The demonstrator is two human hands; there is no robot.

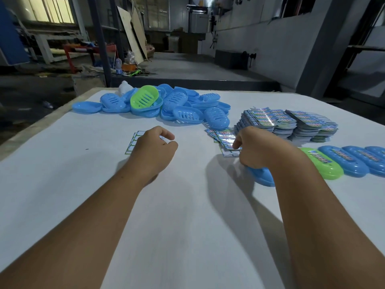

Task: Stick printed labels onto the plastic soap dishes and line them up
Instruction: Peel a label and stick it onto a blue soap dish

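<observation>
At lower right, a blue soap dish (pixel 263 177) is being steadied under the right hand (pixel 258 151), its grip hidden. Mid-frame, a label sheet (pixel 133 142) is being pinned under the left hand (pixel 154 151), fingers curled. Farther up, unlabelled dishes (pixel 166 105) are being kept piled on the bench (pixel 187 215).

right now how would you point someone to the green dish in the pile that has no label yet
Start at the heap of soap dishes at the far edge of the white table. The green dish sits tilted on top of it, left of the middle. It is the only green one there, all those around it being blue.
</observation>
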